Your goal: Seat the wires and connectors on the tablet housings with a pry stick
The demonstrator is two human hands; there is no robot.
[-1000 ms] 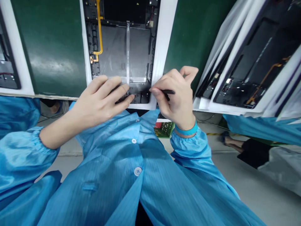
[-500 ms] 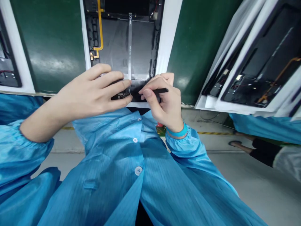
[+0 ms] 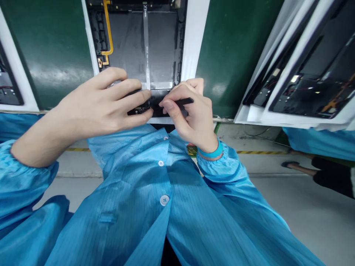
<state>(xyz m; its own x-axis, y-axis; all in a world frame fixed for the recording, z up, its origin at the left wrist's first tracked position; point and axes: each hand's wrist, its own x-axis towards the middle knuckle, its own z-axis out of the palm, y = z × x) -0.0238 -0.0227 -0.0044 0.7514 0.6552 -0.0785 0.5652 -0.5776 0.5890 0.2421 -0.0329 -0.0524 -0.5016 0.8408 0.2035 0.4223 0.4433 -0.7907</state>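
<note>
An opened tablet-like device lies in front of me, its dark inside facing up. Down its middle runs a grey ribbon cable; an orange flex cable follows its left side. My left hand rests palm down over the near left part, fingers spread, fingertips by the ribbon's near end. Beneath those fingers a small dark circuit board partly shows. My right hand pinches a thin black stick-shaped tool like a pen, close to the left fingertips. The fingers hide the tool's working end.
White padding lies under the device on a green work surface. To the right, more opened devices lie between white sheets; another device is at the left edge. A person's leg shows at far right.
The view has shifted slightly, so the device and both hands appear a little further left and higher. Both hands keep nearly the same pose over the device's near edge.
</note>
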